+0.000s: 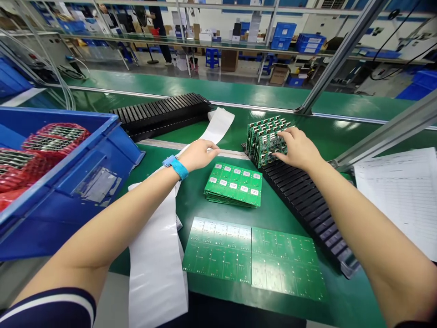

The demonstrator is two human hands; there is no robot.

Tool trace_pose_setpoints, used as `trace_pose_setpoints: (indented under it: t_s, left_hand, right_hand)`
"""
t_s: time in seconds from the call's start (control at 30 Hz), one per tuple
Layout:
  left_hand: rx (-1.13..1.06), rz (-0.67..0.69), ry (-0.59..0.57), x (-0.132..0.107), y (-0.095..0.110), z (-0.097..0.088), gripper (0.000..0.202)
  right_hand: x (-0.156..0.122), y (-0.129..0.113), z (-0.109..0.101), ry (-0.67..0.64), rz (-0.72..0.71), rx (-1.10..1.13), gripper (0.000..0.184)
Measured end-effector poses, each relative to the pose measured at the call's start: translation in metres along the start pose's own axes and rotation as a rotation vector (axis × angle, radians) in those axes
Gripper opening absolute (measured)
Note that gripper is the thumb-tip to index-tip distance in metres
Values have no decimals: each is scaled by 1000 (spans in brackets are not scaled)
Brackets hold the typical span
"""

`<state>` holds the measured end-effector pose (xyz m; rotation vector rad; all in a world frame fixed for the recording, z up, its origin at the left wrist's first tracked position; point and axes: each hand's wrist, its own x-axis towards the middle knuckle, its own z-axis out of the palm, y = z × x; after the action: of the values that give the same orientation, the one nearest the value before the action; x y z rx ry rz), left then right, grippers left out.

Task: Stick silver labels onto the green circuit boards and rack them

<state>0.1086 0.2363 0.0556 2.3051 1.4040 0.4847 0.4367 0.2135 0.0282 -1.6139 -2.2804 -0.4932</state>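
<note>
Single head-worn view, looking forward and down (wide, close) over green workbench [164, 89], factory floor beyond

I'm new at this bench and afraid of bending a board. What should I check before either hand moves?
1. Right hand on the upright boards: ok, fingers rest on their top edges.
2. Right hand's grip closed on one board: cannot tell.
3. Free slots in the black slotted rack: ok, its near stretch is bare.
4. Left hand off the boards: ok, it sits over the white paper strip, beside the stack of labelled boards.
5. Blue wristband on the left wrist: ok; any cord, cannot tell.
6. Flat panels near the bench edge: ok, lying side by side.
</note>
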Motion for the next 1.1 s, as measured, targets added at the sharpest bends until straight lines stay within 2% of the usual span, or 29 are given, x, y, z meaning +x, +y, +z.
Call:
trace_pose_setpoints:
  t_s: [0.13,0.27,0.37,0.43,0.5,0.57,0.63,0.7,0.77,0.93,1.0,1.1]
  left_hand:
    - [-83,-28,-29,-5,-10,0,30]
    - [-234,-145,-92,-12,-18,-3,29]
    - [-421,-285,-210,-23,-18,1,42]
    - [-571,-373,-344,-34,-15,8,47]
    - [-709,-436,-482,-43,-12,15,46]
    - [-817,-485,-573,-50,-10,21,44]
    - [-896,-534,-609,-51,-10,25,42]
    - [-960,-579,-618,-47,-11,29,40]
    - [-1018,-614,-623,-42,-12,34,40]
    - [-1140,-650,-649,-39,-6,44,36]
    - [-1190,-649,-686,-40,0,42,33]
    - [-1255,-638,-757,-41,12,29,32]
  right_hand:
    - [-2,8,-1,-46,-31,18,64]
    - [-12,18,-6,-52,-36,24,69]
    - [-21,12,-13,-76,-41,35,60]
    - [-30,-6,-21,-57,-6,96,60]
    - [-42,-34,-30,-14,133,264,62]
    - [-56,-67,-36,-33,433,583,53]
    - [-68,-97,-37,-302,747,1021,42]
    - [-75,-117,-33,-543,933,1415,35]
    - [-76,-126,-26,-634,1039,1639,28]
    - [-68,-128,-17,-618,1181,1686,13]
    - [-62,-126,-25,-613,1199,1689,11]
    - [-48,-118,-50,-638,1198,1679,17]
